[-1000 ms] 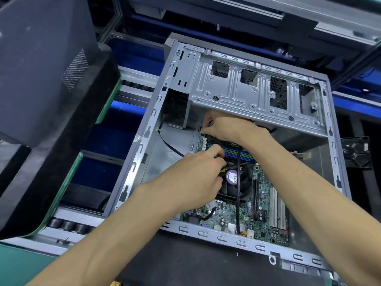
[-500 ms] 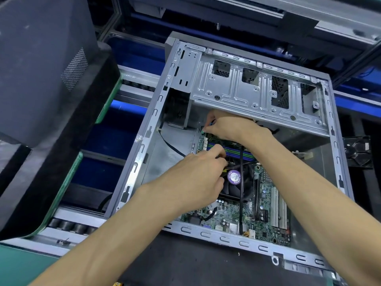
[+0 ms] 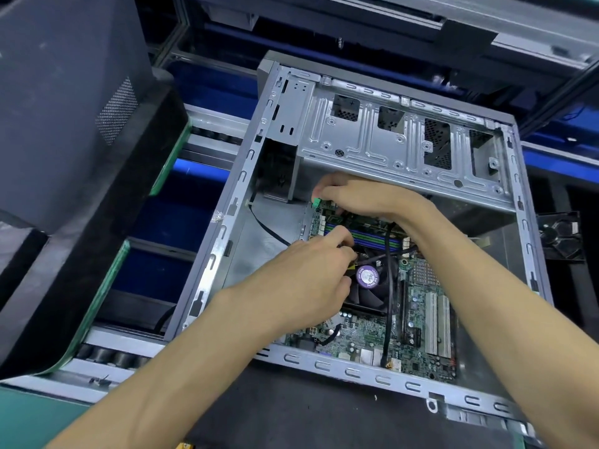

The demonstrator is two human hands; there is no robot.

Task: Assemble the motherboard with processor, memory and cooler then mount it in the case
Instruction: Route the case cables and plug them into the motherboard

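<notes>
Find the motherboard (image 3: 366, 335) already lying flat on the floor of the open case (image 3: 227, 228), with the cooler (image 3: 368, 286) fitted at its middle and the memory slots (image 3: 372, 236) just beyond it, under the edge of the drive cage (image 3: 389, 147). Treat the step in hand as lead routing and connection at the far side of the board, judged from both hands working there. Keep the black cable (image 3: 389, 306), which crosses the cooler, clear of the fan blades before seating any plug. Align the plug squarely and press straight down; avoid levering against the memory latches. Support the board edge with the other hand to limit flex. Check the green tab (image 3: 316, 202) at the far left corner before applying force. Note the left hand (image 3: 308, 280): forearm entering from the near left, wrist level, fingers curled, index and thumb apparently pinching a black cable end between cooler and memory slots. Note the right hand (image 3: 363, 197): forearm crossing the board from the near right, wrist bent down, fingers curled beside the green tab; grasp hidden by the knuckles, so impossible to tell.
</notes>
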